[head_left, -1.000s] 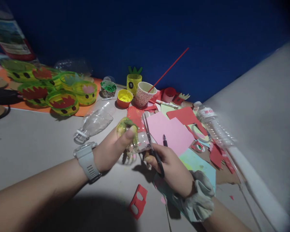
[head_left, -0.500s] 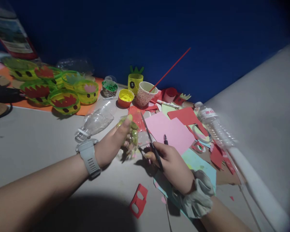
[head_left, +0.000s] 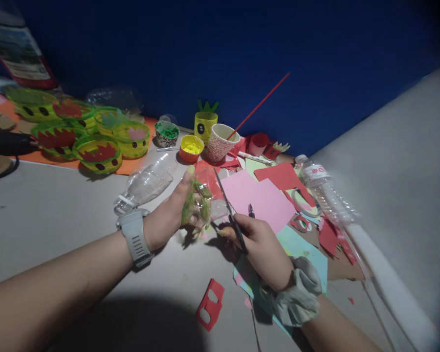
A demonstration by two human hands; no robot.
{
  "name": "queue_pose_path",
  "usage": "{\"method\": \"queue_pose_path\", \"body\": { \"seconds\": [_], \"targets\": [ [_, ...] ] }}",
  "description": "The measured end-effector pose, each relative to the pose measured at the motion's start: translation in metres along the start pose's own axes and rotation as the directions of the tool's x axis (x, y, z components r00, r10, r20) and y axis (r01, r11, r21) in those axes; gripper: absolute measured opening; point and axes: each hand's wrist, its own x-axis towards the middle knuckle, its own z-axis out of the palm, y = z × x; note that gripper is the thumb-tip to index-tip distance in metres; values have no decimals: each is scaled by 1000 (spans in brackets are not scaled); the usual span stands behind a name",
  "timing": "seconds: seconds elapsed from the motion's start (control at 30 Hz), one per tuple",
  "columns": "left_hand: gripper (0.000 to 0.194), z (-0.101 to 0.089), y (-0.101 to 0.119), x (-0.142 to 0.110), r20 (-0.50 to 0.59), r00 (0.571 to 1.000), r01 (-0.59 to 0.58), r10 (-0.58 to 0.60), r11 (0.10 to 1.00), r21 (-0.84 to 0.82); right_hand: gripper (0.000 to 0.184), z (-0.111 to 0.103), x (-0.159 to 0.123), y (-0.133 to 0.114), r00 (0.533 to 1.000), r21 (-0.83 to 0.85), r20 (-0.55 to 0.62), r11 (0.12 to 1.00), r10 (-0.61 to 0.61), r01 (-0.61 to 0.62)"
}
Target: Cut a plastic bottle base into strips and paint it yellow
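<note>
My left hand (head_left: 164, 216), with a watch on its wrist, is closed around a clear plastic piece with green patches (head_left: 205, 204), which looks like a cut bottle part. Its thumb points up along the near side, and the other fingers show through the plastic. In my right hand (head_left: 261, 252) is a pair of black-handled scissors (head_left: 237, 234). Their long blade points up and away, just right of the plastic piece; I cannot tell whether the blades touch it. A dark pen (head_left: 251, 210) lies just beyond my right hand, on pink paper (head_left: 258, 195).
Yellow-green painted plastic cups (head_left: 98, 159) stand on orange paper at the left. Cups of yellow paint (head_left: 191, 146) and green paint (head_left: 166, 134) sit at the back, beside a patterned paper cup (head_left: 220, 146). Clear bottles lie left (head_left: 146, 183) and right (head_left: 326, 190). A red paper scrap (head_left: 210, 304) is in front.
My left hand has turned the plastic piece a little, so its green patches face differently, and the thumb has shifted slightly left. My right hand with the scissors has barely moved.
</note>
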Motion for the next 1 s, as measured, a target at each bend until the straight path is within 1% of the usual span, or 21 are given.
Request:
{"method": "queue_pose_path", "body": {
  "seconds": [0.13, 0.2, 0.33, 0.47, 0.67, 0.8, 0.9, 1.0],
  "targets": [
    [58, 0, 0, 0, 5, 1000, 4, -4, 1000, -25, 43, -2, -1, -2, 997, 150, 74, 989, 1, -12],
    [58, 1, 0, -1, 0, 1000, -1, 1, 1000, -18, 42, -4, -1, -4, 995, 173, 100, 985, -20, 2],
    [60, 1, 0, -1, 17, 1000, -3, 3, 1000, 11, 43, -7, 0, -7, 986, 116, 141, 991, -86, 70],
    [62, 1, -2, -3, -28, 1000, 14, -13, 998, 63, 43, -9, -1, -6, 979, 31, 173, 994, -107, 103],
    [57, -5, -10, -4, 124, 992, -11, -8, 989, 149, 40, -9, -5, -5, 981, -15, 158, 994, -109, 112],
    [57, -6, -10, -4, 122, 992, -35, 11, 979, 203, 40, -9, -3, -7, 983, -22, 147, 993, -114, 118],
    [59, -2, -6, -7, 113, 993, -68, 43, 970, 233, 40, -8, -1, -7, 980, -22, 151, 991, -127, 132],
    [60, 1, -1, -11, 109, 992, -91, 64, 961, 260, 38, -7, -1, -7, 982, -10, 152, 993, -114, 117]
  ]
}}
